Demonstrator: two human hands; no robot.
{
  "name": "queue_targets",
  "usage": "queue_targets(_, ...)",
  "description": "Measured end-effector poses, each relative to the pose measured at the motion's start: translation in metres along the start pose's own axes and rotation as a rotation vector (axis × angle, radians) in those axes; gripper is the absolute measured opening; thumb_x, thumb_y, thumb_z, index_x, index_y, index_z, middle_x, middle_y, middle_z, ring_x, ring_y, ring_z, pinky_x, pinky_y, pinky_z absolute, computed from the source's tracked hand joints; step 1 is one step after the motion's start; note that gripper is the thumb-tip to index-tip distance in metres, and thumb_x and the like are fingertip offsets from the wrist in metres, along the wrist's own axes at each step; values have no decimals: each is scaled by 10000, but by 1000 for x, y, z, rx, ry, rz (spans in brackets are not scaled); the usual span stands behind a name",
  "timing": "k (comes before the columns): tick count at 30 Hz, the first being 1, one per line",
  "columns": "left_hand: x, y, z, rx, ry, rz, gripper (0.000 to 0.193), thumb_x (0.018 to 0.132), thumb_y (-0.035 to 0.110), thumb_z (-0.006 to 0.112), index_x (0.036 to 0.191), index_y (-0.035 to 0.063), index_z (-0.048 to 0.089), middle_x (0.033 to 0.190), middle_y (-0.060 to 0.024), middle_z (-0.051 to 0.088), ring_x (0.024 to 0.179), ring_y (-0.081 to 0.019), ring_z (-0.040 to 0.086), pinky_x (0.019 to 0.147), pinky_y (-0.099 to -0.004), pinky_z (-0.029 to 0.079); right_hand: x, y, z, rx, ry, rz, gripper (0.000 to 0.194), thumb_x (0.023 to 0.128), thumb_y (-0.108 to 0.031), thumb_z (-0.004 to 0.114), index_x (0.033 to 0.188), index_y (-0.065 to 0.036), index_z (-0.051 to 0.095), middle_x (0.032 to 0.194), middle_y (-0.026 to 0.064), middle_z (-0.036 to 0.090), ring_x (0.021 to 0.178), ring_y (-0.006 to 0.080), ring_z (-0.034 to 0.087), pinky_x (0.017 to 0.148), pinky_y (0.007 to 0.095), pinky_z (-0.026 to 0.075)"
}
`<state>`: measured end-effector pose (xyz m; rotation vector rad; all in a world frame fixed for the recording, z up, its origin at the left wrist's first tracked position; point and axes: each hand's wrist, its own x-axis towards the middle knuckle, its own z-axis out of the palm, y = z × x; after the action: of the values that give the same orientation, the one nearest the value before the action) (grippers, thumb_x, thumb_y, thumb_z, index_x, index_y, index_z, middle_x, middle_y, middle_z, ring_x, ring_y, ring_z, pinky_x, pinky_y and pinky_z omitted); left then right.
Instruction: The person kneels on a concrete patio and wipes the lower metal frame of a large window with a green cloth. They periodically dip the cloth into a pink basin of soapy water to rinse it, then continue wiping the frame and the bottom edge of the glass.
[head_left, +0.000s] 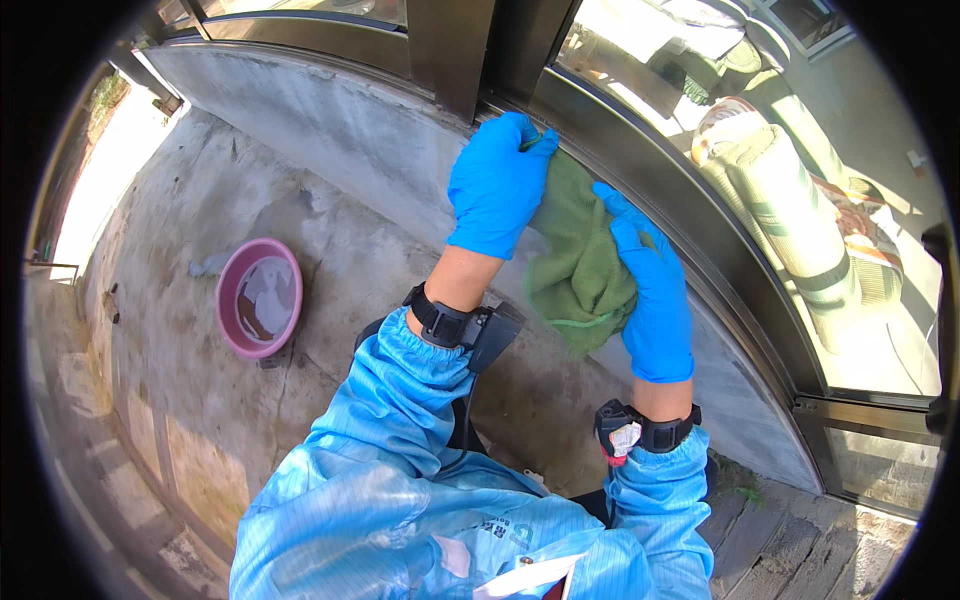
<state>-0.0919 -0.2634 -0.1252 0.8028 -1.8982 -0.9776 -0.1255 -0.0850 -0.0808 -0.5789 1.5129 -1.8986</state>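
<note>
A green cloth (581, 262) hangs between my two hands, in front of a low grey wall under a sliding window. My left hand (501, 184), in a blue glove, pinches the cloth's upper corner at the window's metal track (600, 165). My right hand (649, 285), gloved in the same blue, grips the cloth's right side, its fingers close to the frame. The lower part of the cloth droops in folds, with a lighter green edge. Some of the right fingers are hidden behind the fabric.
A pink plastic basin (297, 300) holding cloudy, sudsy water stands on the concrete floor (172, 247) to the left. Behind the glass at right lie rolled mats (787, 202). Dark metal window frames (454, 60) rise above the grey wall (322, 112).
</note>
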Motion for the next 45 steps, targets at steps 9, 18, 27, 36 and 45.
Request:
queue_targets(9, -3, -1, 8, 142, 136, 190, 243, 792, 224, 778, 821, 84, 582, 927, -138, 558, 782, -348, 587, 649, -426, 493, 17, 12, -8, -828, 83, -212, 411, 975, -246, 583, 1357, -96, 557, 1245, 203, 626, 1128, 298, 619, 946, 376, 482)
queue_targets(18, -1, -3, 0, 428, 151, 460, 189, 819, 194, 759, 882, 63, 638, 884, -119, 595, 786, -309, 609, 661, -404, 499, 15, -3, 5, -1160, 121, -103, 409, 951, -243, 569, 1352, -167, 541, 1006, 269, 662, 894, 443, 654, 741, 467, 521)
queue_targets(27, -8, -11, 4, 86, 124, 403, 91, 804, 107, 712, 886, 101, 673, 904, -100, 638, 797, -314, 638, 670, -369, 521, 16, -1, 3, -1190, 101, -167, 438, 943, -260, 565, 1372, -175, 531, 1011, 268, 663, 882, 439, 655, 746, 479, 517)
queue_targets(36, -20, -9, -6, 166, 3, 453, 141, 833, 185, 731, 940, 97, 707, 979, -100, 687, 872, -288, 669, 725, -355, 548, 13, -1, 2, -1224, 124, -150, 458, 946, -279, 553, 1396, -199, 514, 987, 276, 662, 868, 450, 649, 739, 485, 512)
queue_targets(45, -29, -13, -7, 217, 1, 701, 334, 812, 290, 748, 1037, 50, 691, 1114, -130, 648, 988, -331, 619, 831, -397, 522, 7, 8, 2, -1143, 164, -89, 497, 974, -317, 532, 1455, -233, 442, 979, 289, 662, 843, 439, 658, 708, 483, 514)
